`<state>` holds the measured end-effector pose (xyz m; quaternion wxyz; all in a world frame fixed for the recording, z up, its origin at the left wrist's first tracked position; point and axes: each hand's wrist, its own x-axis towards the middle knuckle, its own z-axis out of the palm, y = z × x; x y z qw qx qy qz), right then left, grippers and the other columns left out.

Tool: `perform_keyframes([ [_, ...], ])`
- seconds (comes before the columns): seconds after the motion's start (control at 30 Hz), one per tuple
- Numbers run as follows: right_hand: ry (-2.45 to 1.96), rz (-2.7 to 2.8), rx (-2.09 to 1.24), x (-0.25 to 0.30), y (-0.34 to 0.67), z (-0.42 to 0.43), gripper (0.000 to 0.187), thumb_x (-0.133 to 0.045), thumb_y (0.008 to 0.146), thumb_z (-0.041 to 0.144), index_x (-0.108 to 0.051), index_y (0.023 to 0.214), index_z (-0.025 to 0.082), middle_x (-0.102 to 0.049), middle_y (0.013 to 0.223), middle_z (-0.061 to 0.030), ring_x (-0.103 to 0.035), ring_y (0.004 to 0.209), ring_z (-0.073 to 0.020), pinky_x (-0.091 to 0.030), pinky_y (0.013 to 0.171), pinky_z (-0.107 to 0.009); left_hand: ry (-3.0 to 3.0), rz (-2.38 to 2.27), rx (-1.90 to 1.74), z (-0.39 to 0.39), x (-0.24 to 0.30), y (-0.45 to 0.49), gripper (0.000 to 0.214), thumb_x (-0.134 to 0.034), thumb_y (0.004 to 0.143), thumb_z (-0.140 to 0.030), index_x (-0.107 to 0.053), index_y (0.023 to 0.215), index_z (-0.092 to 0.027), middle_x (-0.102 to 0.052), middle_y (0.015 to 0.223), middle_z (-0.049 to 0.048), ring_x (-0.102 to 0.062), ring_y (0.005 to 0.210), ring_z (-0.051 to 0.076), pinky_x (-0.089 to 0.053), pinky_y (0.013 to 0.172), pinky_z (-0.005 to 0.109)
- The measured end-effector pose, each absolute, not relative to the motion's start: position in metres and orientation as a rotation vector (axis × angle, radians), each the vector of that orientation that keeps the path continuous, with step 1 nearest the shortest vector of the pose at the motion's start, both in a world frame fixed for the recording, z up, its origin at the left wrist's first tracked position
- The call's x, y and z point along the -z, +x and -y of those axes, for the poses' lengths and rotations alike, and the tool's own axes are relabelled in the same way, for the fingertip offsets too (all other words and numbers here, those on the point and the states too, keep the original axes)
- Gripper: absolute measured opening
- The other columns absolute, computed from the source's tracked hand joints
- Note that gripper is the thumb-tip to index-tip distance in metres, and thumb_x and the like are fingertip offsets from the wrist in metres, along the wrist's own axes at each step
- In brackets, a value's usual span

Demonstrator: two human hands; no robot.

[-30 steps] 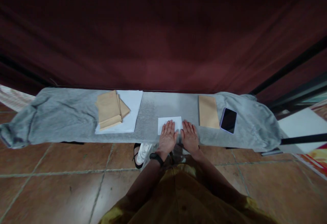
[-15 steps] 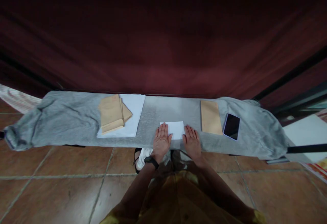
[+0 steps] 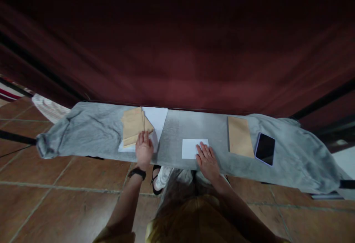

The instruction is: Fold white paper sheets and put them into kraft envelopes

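Note:
My left hand (image 3: 144, 148) reaches to the left and lies with fingers stretched out on the near edge of a stack of brown envelopes (image 3: 133, 126), which rests on white sheets (image 3: 158, 120). My right hand (image 3: 206, 160) lies flat, fingers apart, on the right near corner of a folded white paper (image 3: 190, 147) in the middle of the bench. A black watch sits on my left wrist.
A grey cloth (image 3: 91, 132) covers the long bench. A single brown envelope (image 3: 240, 136) and a dark phone (image 3: 265, 148) lie to the right. A dark red curtain hangs behind. The floor is brown tile, with my foot below the bench.
My left hand left the folded white paper and moved left onto the envelope stack. My right hand stayed on the paper. The camera view shifted left.

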<state>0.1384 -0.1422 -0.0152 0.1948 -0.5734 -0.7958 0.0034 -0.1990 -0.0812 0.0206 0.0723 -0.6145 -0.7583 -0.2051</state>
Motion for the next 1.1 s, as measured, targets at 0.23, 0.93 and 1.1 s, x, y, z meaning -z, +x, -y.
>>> perform_keyframes([
  [0.23,-1.614,2.221,0.011,0.016,0.136,0.142,0.049,-0.041,0.105,0.027,-0.051,0.151,0.015,-0.046,0.159,-0.0145,-0.046,0.146,-0.0282,-0.030,0.123,-0.051,-1.830,2.348,0.371,0.068,-0.045,-0.272,0.034,-0.049,0.092,-0.013,-0.068,0.119,-0.016,-0.074,0.121,0.0094,-0.067,0.110,0.024,-0.054,0.096,0.039],
  [0.93,-1.242,1.752,-0.864,0.005,0.114,0.172,0.057,-0.042,0.102,0.034,-0.037,0.159,0.029,-0.060,0.148,-0.0071,-0.060,0.134,-0.0224,-0.056,0.106,-0.041,-2.480,2.267,1.023,0.161,-0.093,-0.016,0.018,-0.048,0.100,-0.022,-0.065,0.095,-0.025,-0.074,0.086,0.0029,-0.070,0.076,0.019,-0.051,0.069,0.029],
  [1.1,-1.212,1.534,-1.022,-0.004,0.124,0.184,0.055,-0.047,0.101,0.040,-0.044,0.154,0.028,-0.069,0.134,-0.0089,-0.066,0.125,-0.0245,-0.058,0.101,-0.042,-2.526,2.380,1.377,0.162,-0.089,0.011,0.011,-0.056,0.093,-0.021,-0.063,0.087,-0.026,-0.072,0.084,0.0010,-0.069,0.077,0.017,-0.052,0.071,0.027],
])
